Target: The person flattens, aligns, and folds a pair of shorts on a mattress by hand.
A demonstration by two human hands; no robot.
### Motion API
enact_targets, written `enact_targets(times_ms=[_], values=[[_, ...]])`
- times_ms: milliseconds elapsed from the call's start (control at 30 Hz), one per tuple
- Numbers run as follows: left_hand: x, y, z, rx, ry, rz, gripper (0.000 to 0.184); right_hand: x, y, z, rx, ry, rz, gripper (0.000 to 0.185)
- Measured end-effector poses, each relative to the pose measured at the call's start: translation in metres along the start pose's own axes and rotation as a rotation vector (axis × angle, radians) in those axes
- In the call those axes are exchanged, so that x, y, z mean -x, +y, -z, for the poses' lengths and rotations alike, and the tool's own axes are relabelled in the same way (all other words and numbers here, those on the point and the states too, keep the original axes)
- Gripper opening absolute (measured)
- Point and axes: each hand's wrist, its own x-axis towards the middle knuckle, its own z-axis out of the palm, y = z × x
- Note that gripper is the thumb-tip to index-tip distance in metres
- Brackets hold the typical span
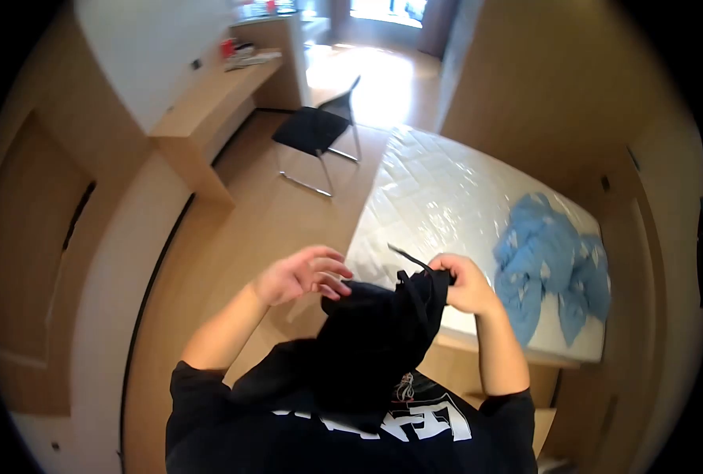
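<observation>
A black garment (367, 340) with a loose cord hangs bunched in front of my chest; its exact kind cannot be made out. My right hand (464, 286) is closed on its upper right edge, near where the cord sticks out. Beside the upper left edge is my left hand (308, 275), fingers apart and curved, the fingertips close to the cloth. Whether they touch it I cannot tell. The lower folds blend into my black T-shirt (438, 423) with white lettering.
To the right stands a bed with a plastic-wrapped mattress (415, 182), a crumpled blue patterned cloth (549, 253) lying on it. A black chair (313, 130) is ahead on the wooden floor, near a desk (201, 110) with small items along the left wall.
</observation>
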Motion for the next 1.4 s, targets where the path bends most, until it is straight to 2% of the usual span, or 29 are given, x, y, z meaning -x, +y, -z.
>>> enact_targets(times_ms=[33, 67, 100, 133, 200, 233, 300, 400, 433, 500, 567, 600, 667, 700, 733, 833, 867, 900, 967, 1067, 1167, 1233, 1333, 1400], values=[[-0.008, -0.012, 0.015, 0.479, -0.046, 0.056, 0.08, 0.008, -0.023, -0.004, 0.277, 0.152, -0.098, 0.015], [-0.021, -0.024, 0.013, 0.35, -0.077, 0.099, 0.079, 0.012, -0.029, -0.003, 0.522, 0.237, -0.092, 0.017], [-0.037, -0.031, 0.01, 0.241, -0.084, 0.282, 0.077, 0.017, -0.031, -0.002, 0.772, 0.313, -0.099, 0.019], [-0.055, -0.047, 0.0, 0.05, -0.14, 0.318, 0.078, 0.022, -0.033, -0.001, 0.908, 0.385, -0.169, 0.027], [-0.09, -0.078, -0.032, -0.43, -0.208, 0.316, 0.087, 0.037, -0.042, -0.003, 1.086, 0.396, -0.378, 0.027], [-0.1, -0.091, -0.05, -0.548, -0.216, 0.398, 0.085, 0.047, -0.045, -0.003, 1.15, 0.389, -0.475, 0.027], [-0.117, -0.123, -0.08, -0.797, -0.116, 0.298, 0.064, 0.074, -0.055, -0.002, 1.122, 0.391, -0.477, 0.027], [-0.144, -0.161, -0.102, -0.998, -0.017, 0.269, 0.044, 0.132, -0.067, 0.009, 1.003, 0.353, -0.441, 0.026], [-0.155, -0.163, -0.109, -0.926, -0.028, 0.239, 0.036, 0.154, -0.067, 0.016, 0.952, 0.332, -0.421, 0.026], [-0.174, -0.171, -0.11, -0.878, -0.144, 0.19, 0.035, 0.207, -0.054, 0.031, 1.043, 0.283, -0.464, 0.025], [-0.202, -0.145, -0.13, -1.064, -0.23, 0.299, 0.03, 0.26, -0.036, 0.05, 1.148, 0.253, -0.539, 0.024], [-0.22, -0.124, -0.144, -1.064, -0.268, 0.409, 0.025, 0.283, -0.027, 0.06, 1.227, 0.23, -0.703, 0.023], [-0.247, -0.12, -0.163, -1.149, -0.311, 0.334, 0.022, 0.332, -0.008, 0.077, 1.271, 0.245, -0.639, 0.022], [-0.26, -0.115, -0.178, -1.165, -0.318, 0.221, 0.019, 0.359, 0.003, 0.085, 1.293, 0.256, -0.608, 0.021], [-0.274, -0.108, -0.196, -1.173, -0.346, 0.205, 0.019, 0.389, 0.014, 0.091, 1.339, 0.362, -0.362, 0.019], [-0.313, -0.084, -0.249, -1.138, -0.379, 0.239, 0.016, 0.463, 0.007, 0.111, 1.191, 0.435, -0.394, 0.019], [-0.328, -0.08, -0.263, -1.121, -0.385, 0.263, 0.016, 0.479, -0.008, 0.113, 1.045, 0.502, -0.522, 0.021], [-0.344, -0.08, -0.271, -1.06, -0.382, 0.299, 0.013, 0.499, -0.006, 0.118, 0.95, 0.578, -0.517, 0.025], [-0.376, -0.086, -0.282, -0.956, -0.446, 0.303, 0.012, 0.533, -0.017, 0.122, 0.832, 0.595, -0.475, 0.034], [-0.431, -0.103, -0.298, -0.799, -0.536, 0.424, 0.013, 0.568, -0.024, 0.116, 0.815, 0.555, -0.602, 0.04], [-0.476, -0.109, -0.33, -0.855, -0.771, 0.416, 0.016, 0.595, -0.017, 0.096, 0.885, 0.662, -0.742, 0.04], [-0.501, -0.117, -0.347, -0.858, -0.945, 0.396, 0.017, 0.623, -0.006, 0.081, 0.685, 0.816, -0.683, 0.027], [-0.538, -0.134, -0.374, -0.788, -1.146, 0.425, 0.021, 0.644, -0.028, 0.056, 0.462, 0.973, -0.728, 0.024], [-0.56, -0.156, -0.391, -0.72, -1.251, 0.23, 0.021, 0.644, -0.044, 0.03, 0.385, 1.165, -0.774, 0.03]])
